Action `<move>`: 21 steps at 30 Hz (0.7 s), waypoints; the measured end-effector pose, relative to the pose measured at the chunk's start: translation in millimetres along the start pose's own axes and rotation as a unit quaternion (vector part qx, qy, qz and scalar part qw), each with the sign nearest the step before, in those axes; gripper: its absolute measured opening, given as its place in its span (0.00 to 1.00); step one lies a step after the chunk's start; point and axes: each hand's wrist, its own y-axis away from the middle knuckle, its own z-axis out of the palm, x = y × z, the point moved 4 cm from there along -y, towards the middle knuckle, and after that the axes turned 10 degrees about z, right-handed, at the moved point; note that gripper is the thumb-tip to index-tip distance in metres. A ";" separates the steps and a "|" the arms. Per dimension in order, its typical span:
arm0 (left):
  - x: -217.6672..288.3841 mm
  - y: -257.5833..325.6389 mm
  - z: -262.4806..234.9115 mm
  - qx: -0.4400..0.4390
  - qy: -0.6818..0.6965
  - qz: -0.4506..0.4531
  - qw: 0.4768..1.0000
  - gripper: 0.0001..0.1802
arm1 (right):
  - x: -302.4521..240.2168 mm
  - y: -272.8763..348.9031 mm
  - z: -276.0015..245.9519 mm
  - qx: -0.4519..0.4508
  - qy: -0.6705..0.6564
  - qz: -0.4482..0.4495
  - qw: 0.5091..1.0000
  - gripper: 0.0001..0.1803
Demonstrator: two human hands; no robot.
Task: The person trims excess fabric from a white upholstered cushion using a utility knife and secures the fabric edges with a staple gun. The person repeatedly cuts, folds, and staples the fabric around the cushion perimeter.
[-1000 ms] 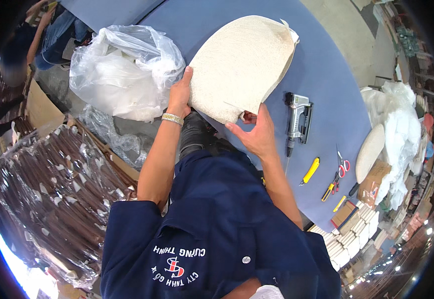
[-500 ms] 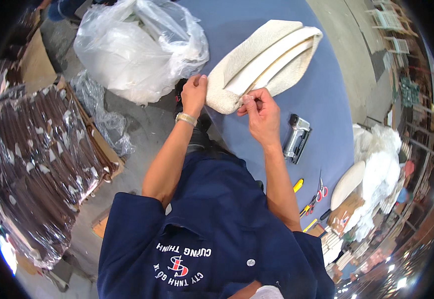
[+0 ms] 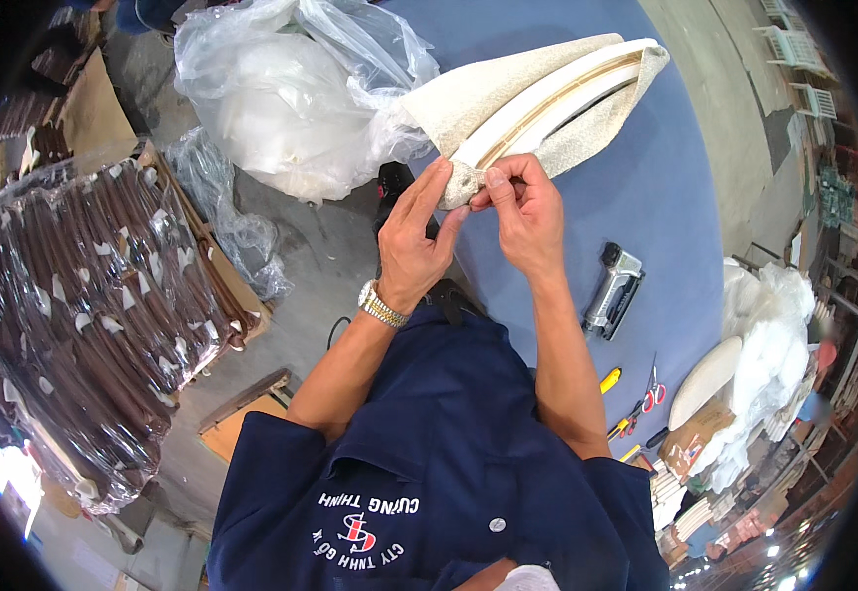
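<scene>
A long curved padded piece (image 3: 547, 103) lies on the blue table, its near end at my hands. Cream textured fabric (image 3: 508, 87) lies about it, with white padding and a tan strip showing along the middle. At the near end, my left hand (image 3: 417, 234) holds the fabric corner between thumb and fingers. My right hand (image 3: 527, 219) pinches the fabric's edge just beside it, thumb on top. To the right of my right hand lies a silver and black staple gun (image 3: 614, 292).
Along the table's (image 3: 665, 227) right side lie red-handled scissors (image 3: 651, 396), a yellow-handled tool (image 3: 610, 380), a cream padded piece (image 3: 706, 379) and white plastic wrapping (image 3: 759, 335). A clear plastic bag (image 3: 291, 108) stands at the far left. Plastic-wrapped brown parts (image 3: 94, 305) are stacked left.
My left hand has moved right and now grips the near end of the fabric beside my right hand. The fabric's far-left side has opened outward. The view has shifted slightly.
</scene>
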 end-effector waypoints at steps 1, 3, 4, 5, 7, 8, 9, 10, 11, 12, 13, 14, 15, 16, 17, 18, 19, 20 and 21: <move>0.4 -1.7 -0.2 -0.010 -0.005 -0.005 1.000 0.32 | -1.3 -0.8 0.2 0.005 0.027 0.005 1.000 0.10; 3.2 -3.2 -0.9 -0.029 -0.013 -0.014 0.999 0.34 | -11.1 0.5 0.4 0.016 0.082 0.014 0.996 0.10; 4.5 -4.3 -0.3 -0.030 -0.011 -0.009 0.999 0.34 | -22.0 2.2 2.2 0.032 0.115 -0.004 0.993 0.11; 5.4 -4.5 0.6 -0.030 -0.011 -0.006 0.999 0.34 | -33.9 4.5 7.1 0.047 0.148 -0.021 0.988 0.12; 7.5 -2.8 3.8 -0.036 -0.005 -0.001 0.999 0.36 | -42.7 7.3 9.9 0.063 0.224 -0.034 0.972 0.13; 8.6 -0.8 6.1 -0.042 0.002 0.001 0.999 0.37 | -43.2 8.0 9.3 0.065 0.267 -0.029 0.961 0.13; 9.2 0.8 8.1 -0.047 0.008 0.002 0.999 0.38 | -42.8 8.1 8.6 0.066 0.310 -0.025 0.948 0.13; 10.0 2.8 9.7 -0.046 0.005 0.002 0.999 0.38 | -40.9 8.8 6.8 0.059 0.309 -0.013 0.949 0.12; 10.5 4.7 11.1 -0.044 0.002 0.000 0.999 0.38 | -38.2 9.4 4.9 0.052 0.308 0.000 0.950 0.10; 11.1 6.1 12.7 -0.042 -0.001 -0.001 0.999 0.39 | -35.1 9.4 2.7 0.045 0.307 0.012 0.951 0.09; 12.2 7.1 13.3 -0.034 -0.001 -0.008 0.999 0.39 | -32.9 9.7 0.0 0.041 0.292 0.006 0.955 0.09; 13.8 7.5 14.7 -0.026 -0.002 -0.015 1.000 0.40 | -29.7 9.8 -3.7 0.036 0.278 0.000 0.960 0.09; 14.9 8.2 15.8 -0.018 -0.003 -0.022 1.000 0.40 | -27.3 10.0 -5.1 0.032 0.264 -0.006 0.964 0.08; 13.7 10.4 16.7 -0.009 -0.001 -0.032 0.999 0.41 | -25.4 10.0 -5.0 0.042 0.251 -0.008 0.967 0.08; 11.7 13.6 17.7 0.000 0.001 -0.042 0.999 0.41 | -23.8 10.4 -4.5 0.052 0.237 -0.010 0.970 0.08; 10.5 15.8 18.2 0.009 0.002 -0.052 0.999 0.41 | -23.2 11.0 -3.6 0.062 0.224 -0.012 0.973 0.08; 9.7 16.8 18.5 0.006 -0.001 -0.053 0.999 0.41 | -26.5 11.7 0.1 0.070 0.226 -0.006 0.972 0.08; 9.0 17.6 18.7 0.005 -0.005 -0.054 0.998 0.41 | -34.1 12.6 5.2 0.077 0.228 -0.001 0.971 0.08; 8.7 18.2 18.9 0.003 -0.008 -0.056 0.998 0.41 | -37.6 13.2 8.4 0.084 0.230 0.005 0.970 0.09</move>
